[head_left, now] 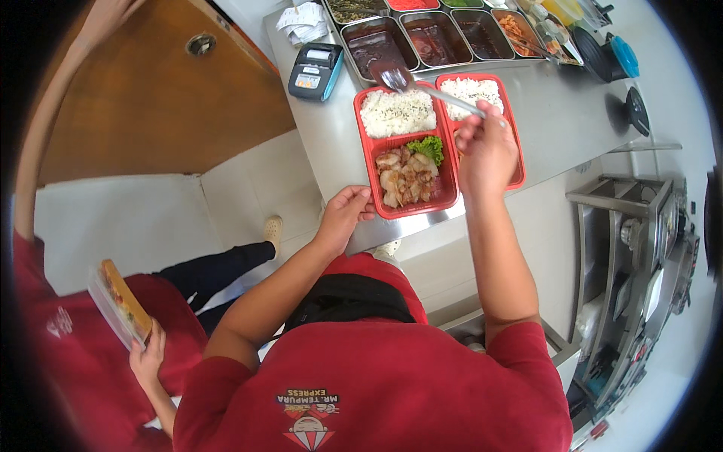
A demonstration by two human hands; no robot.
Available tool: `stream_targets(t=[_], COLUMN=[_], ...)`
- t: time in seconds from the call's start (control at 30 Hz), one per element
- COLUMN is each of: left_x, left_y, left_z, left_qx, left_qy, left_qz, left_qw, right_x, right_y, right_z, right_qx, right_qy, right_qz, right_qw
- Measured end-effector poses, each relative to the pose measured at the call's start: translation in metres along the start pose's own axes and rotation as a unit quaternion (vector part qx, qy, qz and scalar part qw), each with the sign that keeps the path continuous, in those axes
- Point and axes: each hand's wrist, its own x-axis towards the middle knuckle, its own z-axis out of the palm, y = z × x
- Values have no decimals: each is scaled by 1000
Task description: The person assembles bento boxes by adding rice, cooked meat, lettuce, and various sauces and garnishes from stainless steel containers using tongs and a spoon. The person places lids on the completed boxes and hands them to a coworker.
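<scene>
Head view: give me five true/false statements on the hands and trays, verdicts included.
1. The right hand holds a spoon. True.
2. The left hand is at the edge of the left red tray. True.
3. The lettuce shares a compartment with the rice. False: it is with the cooked pieces.
4. The portable printer stands right of the trays. False: left of them.
5. In the left tray, the rice is in the farther compartment. True.
</scene>
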Motion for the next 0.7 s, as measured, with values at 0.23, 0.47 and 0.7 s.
stream_targets(t=[0.23, 0.47, 0.7], left_x=[-13, -14, -20], left_y=[3, 14, 18], left_z=[13, 17, 26], left_qx=[8, 14, 6], left_qy=[29, 31, 58], left_qz=[-16, -17, -18], left_qw=[999, 999, 998], right_x=[-47, -40, -32], right_y=[-10, 13, -4], right_z=[-47, -45, -37], right_qx=[-185, -274, -330], right_qy=[-2, -39, -61], right_qz=[58, 37, 21], right_qw=[981, 960, 942])
